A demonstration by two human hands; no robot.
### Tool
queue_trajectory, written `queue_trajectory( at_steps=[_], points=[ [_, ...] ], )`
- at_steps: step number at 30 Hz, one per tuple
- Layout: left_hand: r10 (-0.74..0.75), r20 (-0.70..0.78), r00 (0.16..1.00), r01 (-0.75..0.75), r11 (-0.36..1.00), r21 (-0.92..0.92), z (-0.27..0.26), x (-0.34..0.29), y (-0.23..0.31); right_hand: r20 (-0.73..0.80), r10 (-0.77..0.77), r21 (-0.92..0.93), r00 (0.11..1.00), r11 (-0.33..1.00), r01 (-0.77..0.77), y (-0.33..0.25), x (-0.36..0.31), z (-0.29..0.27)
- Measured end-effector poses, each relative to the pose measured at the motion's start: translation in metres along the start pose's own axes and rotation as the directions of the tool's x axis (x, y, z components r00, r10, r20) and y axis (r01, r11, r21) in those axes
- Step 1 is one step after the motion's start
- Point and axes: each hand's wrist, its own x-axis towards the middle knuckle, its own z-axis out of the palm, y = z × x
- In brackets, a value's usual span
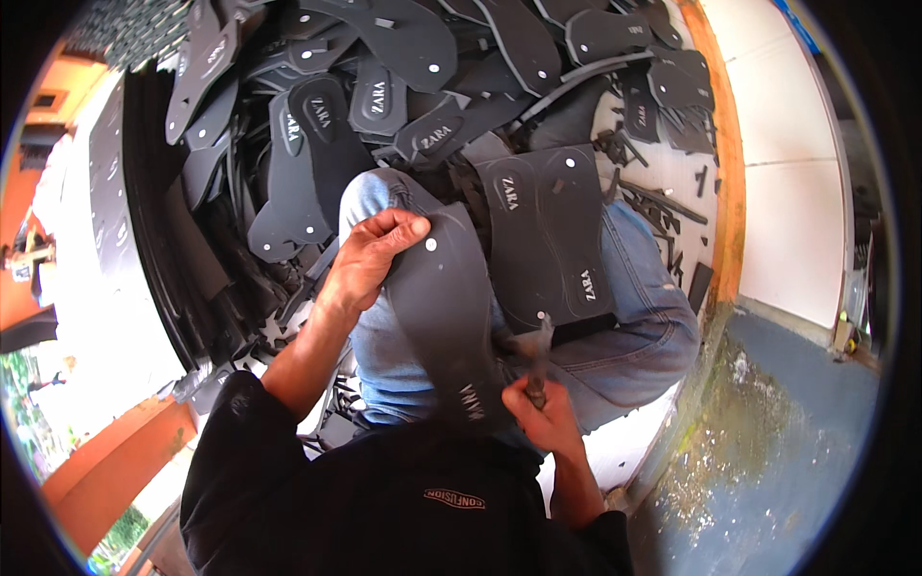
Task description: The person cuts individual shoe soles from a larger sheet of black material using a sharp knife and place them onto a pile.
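My left hand (376,252) is closed on the upper end of a dark grey shoe insole (440,298), thumb on top beside a white dot. The insole hangs down over my lap, with pale lettering near its lower end. In my right hand (545,415) is a knife (537,370), its blade blurred and pointing away from me. The blade's tip is close to the near edge of a dark sheet (547,235) across my thigh, marked with two insole outlines. Whether it touches the sheet I cannot tell.
Cut insoles (322,125) lie heaped in front of me, among thin dark offcuts (663,216). A stack of dark sheets (158,202) stands at the left. To the right are a wooden edge (727,173), a pale tiled wall (780,163) and a stained grey floor (797,422).
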Motion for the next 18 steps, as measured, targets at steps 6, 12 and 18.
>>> queue_trajectory(
  at_steps=[6,12,18],
  points=[
    [-0.272,0.158,0.949,0.223,0.935,0.275,0.024,-0.014,-0.002,-0.209,-0.182,-0.518,0.961,0.854,0.049,-0.004,0.024,-0.008],
    [-0.323,0.15,0.934,0.266,0.913,0.31,0.029,-0.016,-0.002,-0.195,-0.164,-0.523,0.967,0.851,0.039,0.0,0.021,-0.01],
    [-0.305,0.194,0.933,0.185,0.864,0.468,0.043,-0.022,0.006,-0.135,-0.217,-0.577,0.967,0.81,0.101,-0.002,0.039,-0.013]
  ],
)
